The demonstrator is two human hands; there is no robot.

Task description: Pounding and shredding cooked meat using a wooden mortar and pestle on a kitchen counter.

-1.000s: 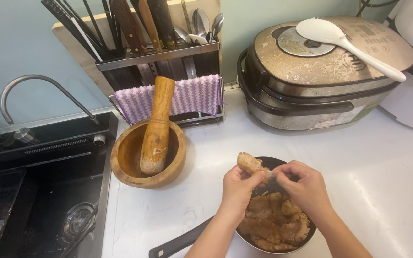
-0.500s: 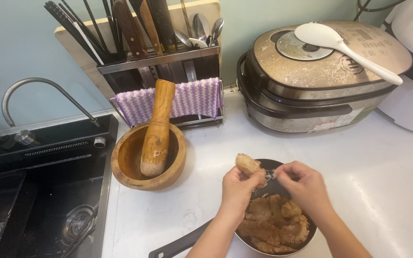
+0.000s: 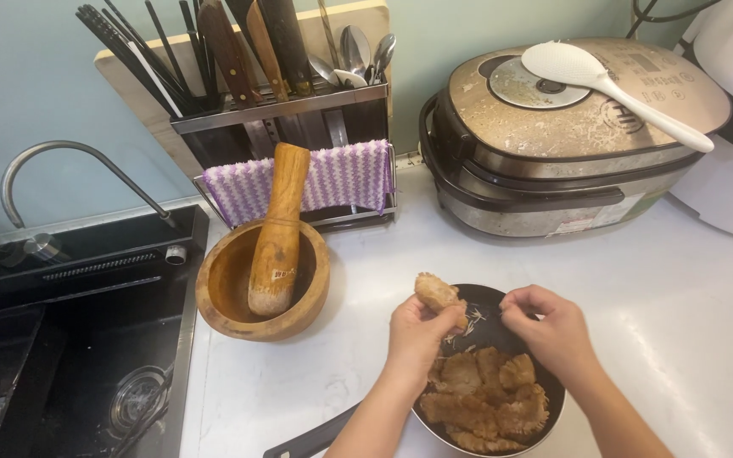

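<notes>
Two hands of mine work over the white countertop (image 3: 706, 339), and I tell the rest from where my left grip sits. Far up and to the right of it stands the big rice cooker (image 3: 553, 144), with a white rice paddle (image 3: 612, 85) lying across its lid. Well out to the left is the dark sink (image 3: 53, 339) with its curved tap (image 3: 69, 161). Straight above the grip, against the wall, a metal utensil rack (image 3: 282, 110) holds knives, chopsticks and spoons, and a purple cloth (image 3: 332, 178) hangs from its rail. Just left of the grip sits the wooden mortar (image 3: 299, 297), the wooden pestle (image 3: 277, 237) leaning inside it. Right under my grip is the dark pan (image 3: 502, 318), its handle pointing down and left, filled with browned fried pieces (image 3: 485, 399). My left hand (image 3: 417, 331) is clamped on one browned piece (image 3: 436, 293), lifted above the pan's rim. My right hand (image 3: 549, 326), just right of it, has its fingertips pinched together over the pan; I cannot tell whether they hold a shred.
</notes>
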